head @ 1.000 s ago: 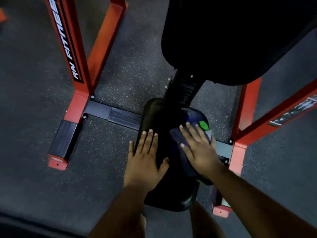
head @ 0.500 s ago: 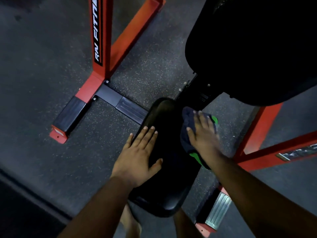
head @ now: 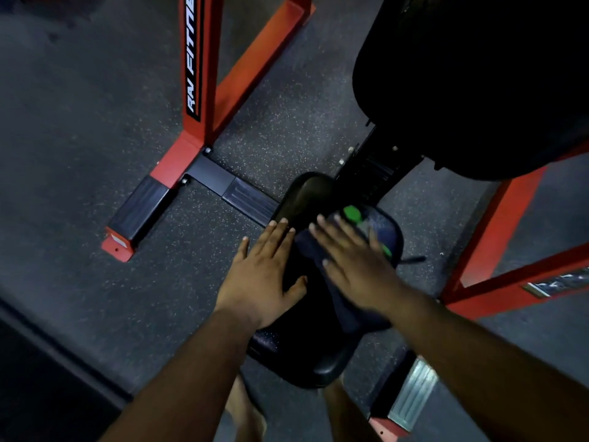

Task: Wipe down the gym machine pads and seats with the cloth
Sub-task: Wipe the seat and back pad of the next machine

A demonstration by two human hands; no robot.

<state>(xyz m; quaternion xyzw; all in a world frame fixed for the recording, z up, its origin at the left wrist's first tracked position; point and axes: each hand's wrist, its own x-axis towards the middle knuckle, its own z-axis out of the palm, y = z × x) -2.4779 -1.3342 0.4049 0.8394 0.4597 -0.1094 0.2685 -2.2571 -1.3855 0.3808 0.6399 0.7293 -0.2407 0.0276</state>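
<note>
A dark cloth (head: 381, 228) with bright green patches lies spread over the right side of a black padded seat (head: 306, 199), pinned flat beneath a person's right hand (head: 353, 266). The fingers of that hand are straight and spread, pressing down on the fabric rather than curling around it; the picture is slightly blurred here. The left hand (head: 261, 275) rests palm-down on the left side of the same seat, fingers extended and holding nothing, the thumb reaching toward the cloth. Both bare forearms enter from the bottom edge. Beyond the seat, a large black back pad (head: 471, 84) fills the upper right, joined to the seat by a dark metal support (head: 373, 167). A red upright (head: 197, 74) bearing white lettering stands to the upper left, bolted to a black crossbar (head: 229, 186) that runs along the floor toward the seat. More red frame members (head: 497, 237) stand at right. Everything sits on dark speckled rubber flooring (head: 95, 138). A ridged metal foot plate (head: 412, 393) shows near the bottom right.
</note>
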